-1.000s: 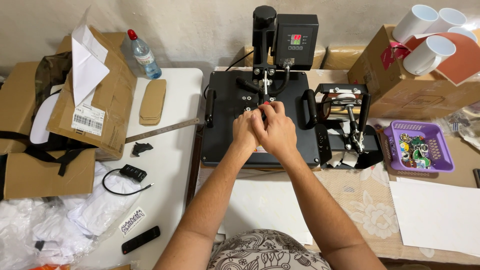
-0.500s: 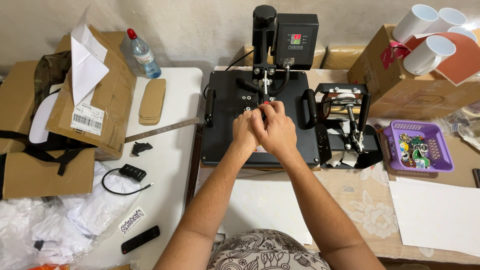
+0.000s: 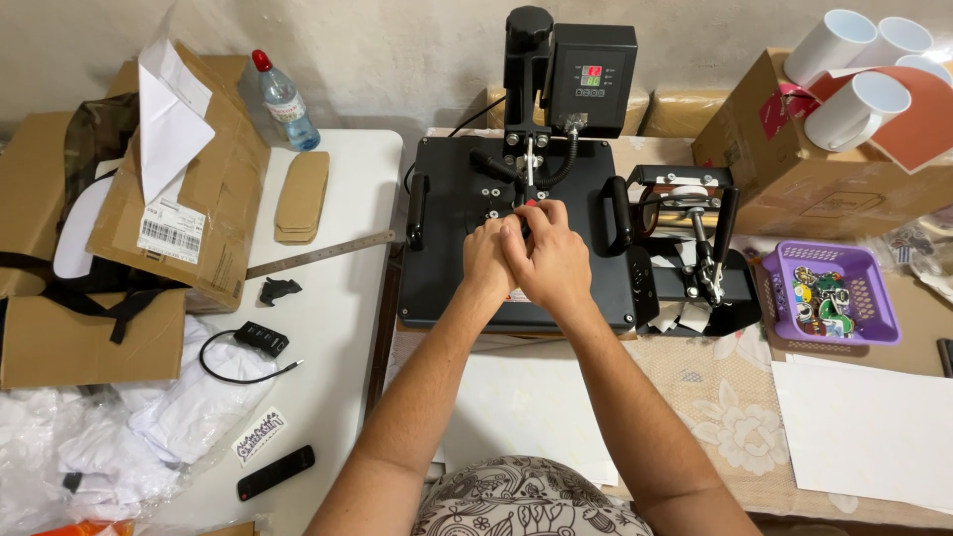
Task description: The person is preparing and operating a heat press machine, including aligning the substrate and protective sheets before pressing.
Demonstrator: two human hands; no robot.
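Observation:
A black heat press [image 3: 447, 248] sits in front of me with its flat upper plate down and a control box [image 3: 594, 74] on the rear column. My left hand [image 3: 486, 260] and my right hand [image 3: 554, 263] are clasped side by side over the middle of the plate. Both are wrapped around the press's lever handle [image 3: 533, 204]. Only a small red bit of the handle shows past my fingers; the rest is hidden.
A black mug press [image 3: 685, 248] stands right of the machine, then a purple basket [image 3: 879, 323] of small items. White mugs [image 3: 854, 104] lie on a cardboard box at back right. On the left are a metal ruler [image 3: 318, 254], a water bottle [image 3: 286, 104] and cardboard boxes [image 3: 213, 189]. White paper [image 3: 526, 412] lies below the press.
My two hands have crept slightly toward the back of the press while staying clasped together. Nothing else has moved.

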